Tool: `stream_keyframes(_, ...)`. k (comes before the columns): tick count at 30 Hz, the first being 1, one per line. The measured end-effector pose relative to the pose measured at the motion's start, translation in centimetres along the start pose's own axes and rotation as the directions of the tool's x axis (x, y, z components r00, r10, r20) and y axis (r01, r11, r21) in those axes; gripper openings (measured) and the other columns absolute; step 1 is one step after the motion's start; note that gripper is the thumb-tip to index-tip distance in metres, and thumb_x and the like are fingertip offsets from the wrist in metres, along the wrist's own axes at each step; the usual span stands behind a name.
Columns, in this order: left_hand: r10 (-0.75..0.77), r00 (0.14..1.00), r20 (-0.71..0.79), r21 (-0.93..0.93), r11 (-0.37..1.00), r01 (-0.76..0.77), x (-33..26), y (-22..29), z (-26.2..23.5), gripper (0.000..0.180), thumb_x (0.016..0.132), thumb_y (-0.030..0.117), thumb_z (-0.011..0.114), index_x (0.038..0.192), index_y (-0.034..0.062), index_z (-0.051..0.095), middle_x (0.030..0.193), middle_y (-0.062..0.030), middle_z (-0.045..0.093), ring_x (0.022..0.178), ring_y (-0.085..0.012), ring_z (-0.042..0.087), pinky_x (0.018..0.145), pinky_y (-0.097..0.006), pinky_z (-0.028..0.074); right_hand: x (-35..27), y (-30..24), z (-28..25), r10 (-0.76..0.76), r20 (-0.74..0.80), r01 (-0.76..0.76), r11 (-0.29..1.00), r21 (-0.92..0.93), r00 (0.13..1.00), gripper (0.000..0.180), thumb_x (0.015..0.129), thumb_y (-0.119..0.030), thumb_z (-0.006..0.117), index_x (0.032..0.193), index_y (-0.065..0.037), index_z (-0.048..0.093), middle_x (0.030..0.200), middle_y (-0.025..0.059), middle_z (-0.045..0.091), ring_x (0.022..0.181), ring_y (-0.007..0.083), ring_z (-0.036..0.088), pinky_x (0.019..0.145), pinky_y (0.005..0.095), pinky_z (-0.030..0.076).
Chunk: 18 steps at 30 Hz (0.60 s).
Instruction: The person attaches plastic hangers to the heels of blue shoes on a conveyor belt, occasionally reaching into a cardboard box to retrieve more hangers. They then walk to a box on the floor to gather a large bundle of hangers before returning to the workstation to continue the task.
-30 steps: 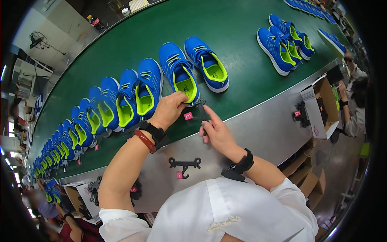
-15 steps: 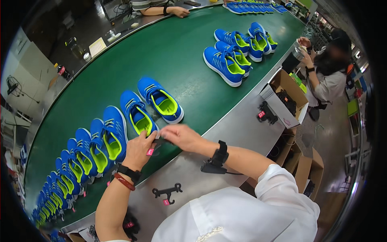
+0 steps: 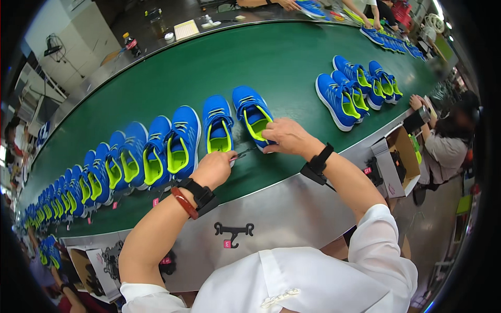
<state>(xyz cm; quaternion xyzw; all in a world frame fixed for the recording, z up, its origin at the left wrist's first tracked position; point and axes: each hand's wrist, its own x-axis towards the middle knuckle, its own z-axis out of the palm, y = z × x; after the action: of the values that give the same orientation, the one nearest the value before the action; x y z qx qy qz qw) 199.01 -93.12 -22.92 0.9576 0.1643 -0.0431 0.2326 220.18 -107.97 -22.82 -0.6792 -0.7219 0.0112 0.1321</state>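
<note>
Two blue shoes with lime-green linings stand side by side in front of me on the green belt (image 3: 292,203). My left hand (image 3: 213,169) is closed at the heel of the left shoe (image 3: 215,112), pinching a black plastic shoe hanger (image 3: 243,154). Most of this hanger is hidden by the fingers; a thin dark part shows between the two heels. My right hand (image 3: 290,137) grips the heel of the right shoe (image 3: 248,101), thumb below and fingers at the collar. A second black hanger (image 3: 235,229) with a pink tag lies on the metal edge nearest me.
A long row of blue shoes (image 3: 183,135) runs left along the belt, several with pink tags. More shoes (image 3: 334,99) stand at the right. Open boxes of hangers (image 3: 404,156) sit beyond the metal edge. A co-worker (image 3: 443,141) is at the right; other people's hands work at the far side.
My view has shifted, so the shoes appear further right. My right hand has gone from the hanger by my left hand to the right shoe's heel. The left still holds the hanger.
</note>
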Motion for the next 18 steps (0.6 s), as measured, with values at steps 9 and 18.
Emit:
stream_keyframes(9,-0.049,0.998,0.033,0.000,0.999,0.049,-0.1,0.3,-0.2,0.030,0.088,0.008,0.051,0.115,0.0084,0.064,0.091,-0.0244,0.065,0.086,-0.0400,0.062,0.076,-0.047,0.049,1.4,-2.0,0.7,-0.103,-0.028,0.096,0.979,-0.182,0.994,0.028,0.066,-0.030,0.077,0.082,-0.014,0.060,0.077,0.0008,0.057,0.078,0.0223,0.056,0.072,0.0369,0.043)
stream_keyframes(18,-0.063,0.998,0.003,0.024,0.998,0.063,-0.1,0.2,0.4,0.032,0.085,0.009,0.047,0.111,0.0099,0.066,0.090,-0.0232,0.066,0.085,-0.0384,0.064,0.077,-0.046,0.050,1.6,-1.6,0.6,-0.072,-0.023,0.067,0.982,-0.174,0.997,0.026,0.066,-0.027,0.078,0.082,-0.014,0.060,0.077,0.0023,0.057,0.079,0.0239,0.057,0.072,0.0378,0.043)
